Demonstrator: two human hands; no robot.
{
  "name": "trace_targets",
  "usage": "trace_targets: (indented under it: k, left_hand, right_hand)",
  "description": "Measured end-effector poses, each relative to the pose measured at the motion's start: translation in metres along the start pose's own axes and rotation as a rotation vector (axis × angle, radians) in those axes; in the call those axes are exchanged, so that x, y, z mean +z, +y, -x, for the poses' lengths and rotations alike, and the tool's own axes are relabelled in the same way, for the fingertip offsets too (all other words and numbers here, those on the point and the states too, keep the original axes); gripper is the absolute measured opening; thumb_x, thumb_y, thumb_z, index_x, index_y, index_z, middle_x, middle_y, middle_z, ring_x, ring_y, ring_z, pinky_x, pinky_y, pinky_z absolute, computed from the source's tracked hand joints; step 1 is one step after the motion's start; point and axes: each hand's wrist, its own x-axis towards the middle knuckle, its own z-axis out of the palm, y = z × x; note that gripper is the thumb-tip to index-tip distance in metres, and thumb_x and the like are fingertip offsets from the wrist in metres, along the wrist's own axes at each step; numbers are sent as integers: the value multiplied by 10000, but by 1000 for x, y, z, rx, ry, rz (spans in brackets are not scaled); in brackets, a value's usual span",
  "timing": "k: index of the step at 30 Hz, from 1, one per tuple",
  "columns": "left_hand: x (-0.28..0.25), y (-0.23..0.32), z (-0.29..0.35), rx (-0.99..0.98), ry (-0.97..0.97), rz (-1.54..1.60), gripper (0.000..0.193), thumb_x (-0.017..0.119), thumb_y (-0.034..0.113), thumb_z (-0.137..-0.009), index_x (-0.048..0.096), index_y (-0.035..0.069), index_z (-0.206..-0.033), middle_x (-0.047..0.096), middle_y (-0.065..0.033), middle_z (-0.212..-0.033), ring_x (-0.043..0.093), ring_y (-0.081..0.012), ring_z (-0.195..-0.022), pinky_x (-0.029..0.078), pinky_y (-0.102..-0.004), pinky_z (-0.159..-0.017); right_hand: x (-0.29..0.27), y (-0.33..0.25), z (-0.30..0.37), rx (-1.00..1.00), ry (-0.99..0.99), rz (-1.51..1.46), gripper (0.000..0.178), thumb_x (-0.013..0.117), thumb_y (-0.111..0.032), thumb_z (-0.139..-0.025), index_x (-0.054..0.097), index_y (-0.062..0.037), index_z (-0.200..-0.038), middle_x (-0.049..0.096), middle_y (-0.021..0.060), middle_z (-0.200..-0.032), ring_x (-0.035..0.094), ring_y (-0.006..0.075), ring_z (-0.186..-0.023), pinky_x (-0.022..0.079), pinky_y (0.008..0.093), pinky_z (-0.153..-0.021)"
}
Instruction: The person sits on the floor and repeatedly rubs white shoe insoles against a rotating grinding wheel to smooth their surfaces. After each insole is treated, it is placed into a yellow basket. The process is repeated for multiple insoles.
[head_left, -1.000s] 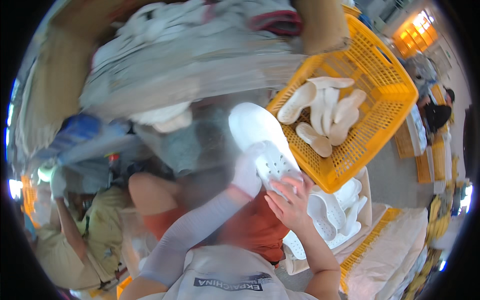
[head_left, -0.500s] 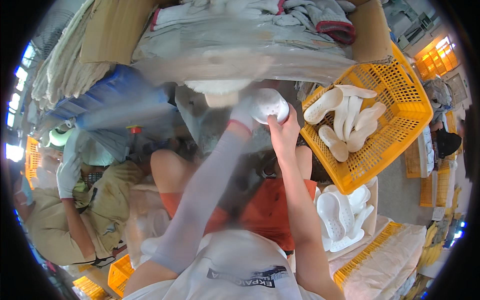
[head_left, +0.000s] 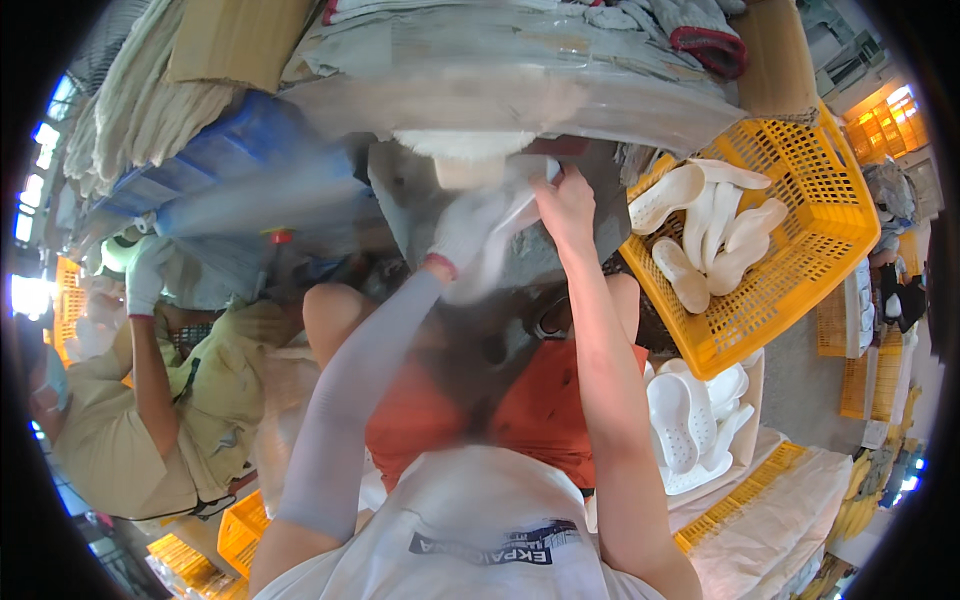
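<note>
A white shoe insole (head_left: 510, 222), smeared by motion, slants between my two hands under the white fuzzy wheel (head_left: 468, 148). My left hand (head_left: 458, 228), in a white glove with a red cuff, is closed on its near left side; the fingers are partly blurred. My bare right hand (head_left: 567, 212) grips the far end, thumb and fingers pinched on the edge. The far tip is close to the wheel's lower edge; whether they touch I cannot tell.
A yellow crate (head_left: 740, 335) with several pale insoles stands at the right. Below it, a box holds white perforated insoles (head_left: 683, 420). A cloudy plastic sheet (head_left: 640, 98) and a cardboard box (head_left: 775, 60) with work gloves are above. A co-worker's gloved hand (head_left: 147, 275) is at the left.
The insole has turned from its perforated face showing to a lengthwise slant. My left hand has moved left and nearer to me; my right hand has risen slightly. The view has shifted a little.
</note>
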Motion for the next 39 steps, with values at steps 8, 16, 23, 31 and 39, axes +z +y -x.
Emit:
trace_targets:
  k: [8, 16, 23, 31, 39]
  left_hand:
    - [74, -13, -20, 103, 36, -33, 308, 653, 243, -1040, 661, 27, -1260, 709, -99, -1139, 687, -243, -1017, 563, -373, -901]
    - [99, -50, -53, -132, 75, -9, 311, 643, 269, -1050, 679, 5, -1209, 690, -92, -1106, 654, -243, -1006, 549, -402, -909]
    - [91, -44, -42, -97, 71, 522, 405, 597, 300, -1068, 664, -39, -1278, 707, -108, -1231, 672, -279, -1120, 545, -409, -961]
    - [-10, -42, -37, 95, -53, -154, 465, 679, 401, -951, 701, 37, -1240, 740, -213, -1179, 697, -382, -1111, 540, -428, -947]
    - [-48, -17, -5, 28, -73, -463, 591, 607, 547, -980, 685, 38, -1272, 740, -222, -1117, 710, -388, -1012, 536, -442, -898]
  right_hand:
    - [-78, 4, 76, -114, -116, 56, 646, 638, -253, -888, 469, 4, -1456, 668, 301, -1270, 660, 449, -1186, 515, 471, -1004]
    - [-66, -7, 118, -196, 225, -75, 451, 560, -61, -977, 513, 23, -1417, 720, 268, -980, 720, 387, -842, 553, 451, -773]
    - [-57, -6, 94, -225, 212, -65, 420, 576, -64, -989, 558, 32, -1398, 707, 233, -864, 716, 354, -744, 556, 449, -748]
    - [-32, -14, 65, -190, 31, -363, 380, 517, -43, -960, 628, 75, -1303, 739, 230, -927, 762, 303, -716, 621, 396, -603]
    - [-23, -5, 18, -55, -170, -225, 303, 556, -99, -906, 670, 145, -1044, 741, 222, -911, 760, 303, -687, 625, 393, -582]
